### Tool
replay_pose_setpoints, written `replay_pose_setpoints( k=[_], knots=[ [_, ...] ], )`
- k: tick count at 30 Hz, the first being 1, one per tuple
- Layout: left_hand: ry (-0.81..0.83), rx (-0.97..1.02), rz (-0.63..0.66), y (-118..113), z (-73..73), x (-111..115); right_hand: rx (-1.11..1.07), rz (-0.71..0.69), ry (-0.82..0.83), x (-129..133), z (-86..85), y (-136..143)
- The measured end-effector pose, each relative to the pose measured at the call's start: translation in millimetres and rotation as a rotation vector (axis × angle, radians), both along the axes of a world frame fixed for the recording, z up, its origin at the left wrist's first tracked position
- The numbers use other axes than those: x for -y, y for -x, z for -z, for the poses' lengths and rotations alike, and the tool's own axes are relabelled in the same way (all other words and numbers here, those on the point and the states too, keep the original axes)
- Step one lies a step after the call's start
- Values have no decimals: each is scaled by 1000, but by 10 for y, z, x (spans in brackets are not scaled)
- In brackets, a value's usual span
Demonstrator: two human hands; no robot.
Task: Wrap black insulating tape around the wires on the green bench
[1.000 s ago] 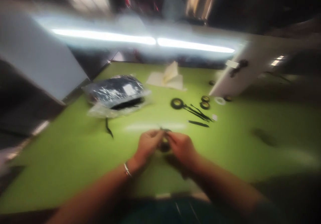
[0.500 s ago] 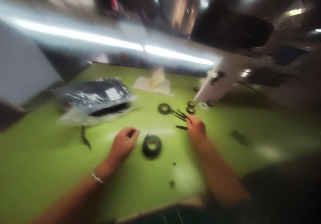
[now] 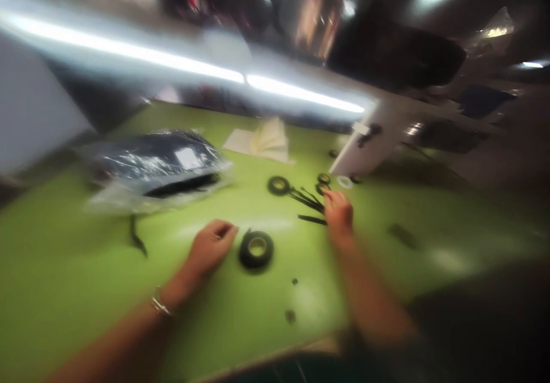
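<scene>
My left hand (image 3: 212, 243) hovers over the green table, thumb and fingers pinched together; whatever may be between them is hidden. Just right of it lies a large roll of black tape (image 3: 256, 250) with a loose end sticking up. My right hand (image 3: 339, 214) has its fingers pressed together at the edge of a small black tape roll (image 3: 321, 189); I cannot tell whether they grip it. Another small tape roll (image 3: 323, 178) lies just behind. Several thin black strips (image 3: 307, 200) and a black rod-like piece (image 3: 310, 219) lie beside that hand, near a medium tape roll (image 3: 278, 185).
A clear plastic bag (image 3: 161, 162) with dark contents lies at the left. Behind are pale papers (image 3: 258, 142). A white ring (image 3: 344, 182) lies by a white upright panel (image 3: 352, 148). Two small dark bits (image 3: 290, 316) sit near the front edge. Light tubes (image 3: 301, 93) cross above.
My right hand has moved from the black strips toward the small tape rolls. My left hand stays pinched in about the same place. The view has shifted slightly.
</scene>
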State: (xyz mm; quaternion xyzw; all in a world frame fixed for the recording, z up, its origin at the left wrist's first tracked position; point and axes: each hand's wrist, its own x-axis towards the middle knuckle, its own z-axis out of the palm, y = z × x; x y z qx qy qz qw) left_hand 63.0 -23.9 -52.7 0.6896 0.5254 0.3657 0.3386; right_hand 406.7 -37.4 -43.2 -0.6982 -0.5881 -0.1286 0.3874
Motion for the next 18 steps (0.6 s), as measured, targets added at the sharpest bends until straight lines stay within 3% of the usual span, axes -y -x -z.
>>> replay_pose_setpoints(
  k=[4,13,18],
  knots=[
    [0,-5,18,-1,16,7,-67,63,-23,110,-49,-137],
    [29,8,54,-18,53,10,123,-9,303,-49,112,97],
    [14,-4,107,-10,55,16,209,29,401,-158,179,178]
  ],
)
